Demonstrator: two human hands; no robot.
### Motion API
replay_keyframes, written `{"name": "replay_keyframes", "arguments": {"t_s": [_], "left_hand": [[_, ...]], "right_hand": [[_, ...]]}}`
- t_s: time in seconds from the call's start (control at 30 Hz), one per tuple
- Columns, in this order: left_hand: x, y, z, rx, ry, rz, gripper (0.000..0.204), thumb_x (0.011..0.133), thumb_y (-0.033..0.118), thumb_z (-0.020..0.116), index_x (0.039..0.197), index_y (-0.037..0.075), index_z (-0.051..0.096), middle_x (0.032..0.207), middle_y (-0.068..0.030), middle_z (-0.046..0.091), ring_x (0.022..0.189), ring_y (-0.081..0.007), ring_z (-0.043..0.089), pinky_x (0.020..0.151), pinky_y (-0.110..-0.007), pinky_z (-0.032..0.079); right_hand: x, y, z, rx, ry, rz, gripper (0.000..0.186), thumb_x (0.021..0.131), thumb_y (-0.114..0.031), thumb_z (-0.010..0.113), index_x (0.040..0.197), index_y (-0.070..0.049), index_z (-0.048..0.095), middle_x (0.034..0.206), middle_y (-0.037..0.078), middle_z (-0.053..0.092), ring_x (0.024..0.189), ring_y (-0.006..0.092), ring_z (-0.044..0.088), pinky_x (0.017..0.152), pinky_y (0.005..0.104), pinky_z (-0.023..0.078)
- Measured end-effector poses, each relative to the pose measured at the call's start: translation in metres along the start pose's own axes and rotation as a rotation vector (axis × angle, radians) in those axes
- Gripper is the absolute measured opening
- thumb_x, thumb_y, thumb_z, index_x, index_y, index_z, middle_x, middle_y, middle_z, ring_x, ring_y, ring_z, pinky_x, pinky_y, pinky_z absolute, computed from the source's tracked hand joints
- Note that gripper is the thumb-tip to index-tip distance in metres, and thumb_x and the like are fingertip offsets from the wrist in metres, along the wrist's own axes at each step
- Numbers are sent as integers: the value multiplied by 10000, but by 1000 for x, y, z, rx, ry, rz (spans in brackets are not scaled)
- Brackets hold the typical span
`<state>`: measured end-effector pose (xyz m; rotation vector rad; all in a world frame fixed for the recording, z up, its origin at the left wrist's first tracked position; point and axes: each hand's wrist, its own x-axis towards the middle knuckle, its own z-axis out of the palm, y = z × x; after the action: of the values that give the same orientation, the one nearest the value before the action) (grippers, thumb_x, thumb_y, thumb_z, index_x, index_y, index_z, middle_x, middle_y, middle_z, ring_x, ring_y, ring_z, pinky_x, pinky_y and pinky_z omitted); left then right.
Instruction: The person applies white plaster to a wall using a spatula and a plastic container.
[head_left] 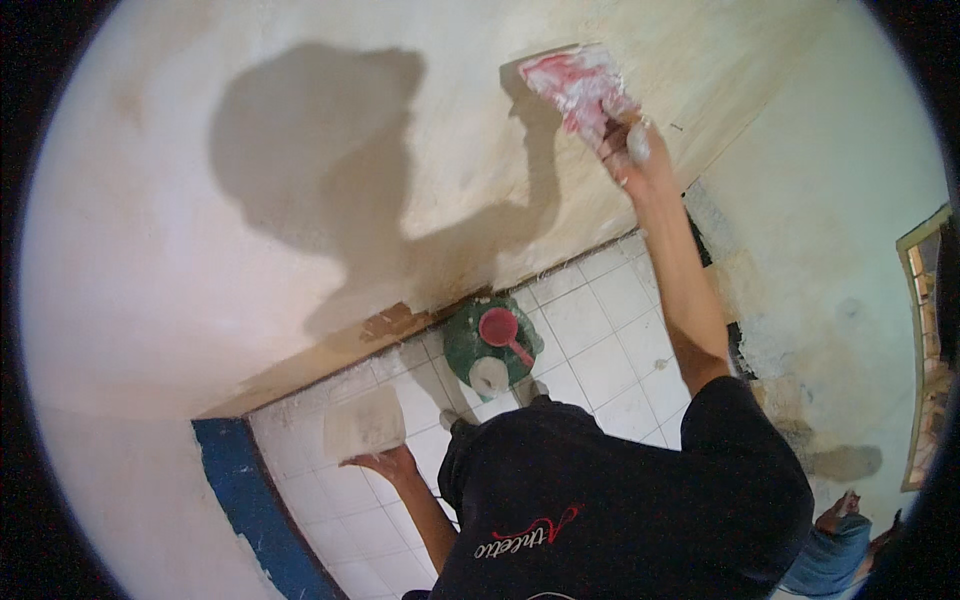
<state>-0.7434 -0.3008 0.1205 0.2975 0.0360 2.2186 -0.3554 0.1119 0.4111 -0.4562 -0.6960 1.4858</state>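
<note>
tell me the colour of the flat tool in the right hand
The flat tool is reddish pink, smeared with white; head view.

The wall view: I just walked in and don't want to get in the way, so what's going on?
A person in a black shirt faces a pale wall. The right hand holds up a flat pinkish-red tool, smeared white, at or near the wall. The left hand supports a pale flat board, low down. A red dipper rests on something green below.
</note>
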Motion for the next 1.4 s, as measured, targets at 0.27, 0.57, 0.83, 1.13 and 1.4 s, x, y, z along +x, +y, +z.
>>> {"name": "replay_keyframes", "arguments": {"t_s": [0.27,0.57,0.83,1.13,1.4], "left_hand": [[20,-17,21,-622,-214,-123,998,781,871,262,1517,197,231,1566,-70,251,1412,-332,271,1168,-566,186],[32,-48,75,661,334,43,1010,784,871,254,1519,178,225,1563,-70,257,1416,-323,262,1173,-551,174],[43,-71,62,612,306,-59,1028,753,892,269,1506,192,247,1537,-73,296,1401,-313,292,1154,-548,243],[14,-43,75,862,339,116,1010,757,882,299,1508,211,229,1538,-77,286,1397,-332,294,1153,-574,234],[19,-52,50,864,303,40,1009,754,885,295,1508,220,226,1546,-76,271,1401,-336,283,1161,-582,203]], "right_hand": [[0,44,-16,261,26,87,235,916,6,557,1151,16,560,1128,130,634,1013,271,649,920,430,567],[76,128,-19,12,301,107,97,920,-50,611,1004,-1,609,917,60,641,782,189,650,792,413,607],[121,181,-125,-205,499,8,140,866,-116,704,933,-4,651,842,59,634,717,169,608,555,304,498],[-30,192,-90,83,606,36,100,913,-130,626,953,-39,634,839,47,625,739,185,620,530,318,515],[137,62,-73,-175,394,-18,185,879,39,541,1042,114,495,1033,207,584,857,294,635,616,436,584]]}}
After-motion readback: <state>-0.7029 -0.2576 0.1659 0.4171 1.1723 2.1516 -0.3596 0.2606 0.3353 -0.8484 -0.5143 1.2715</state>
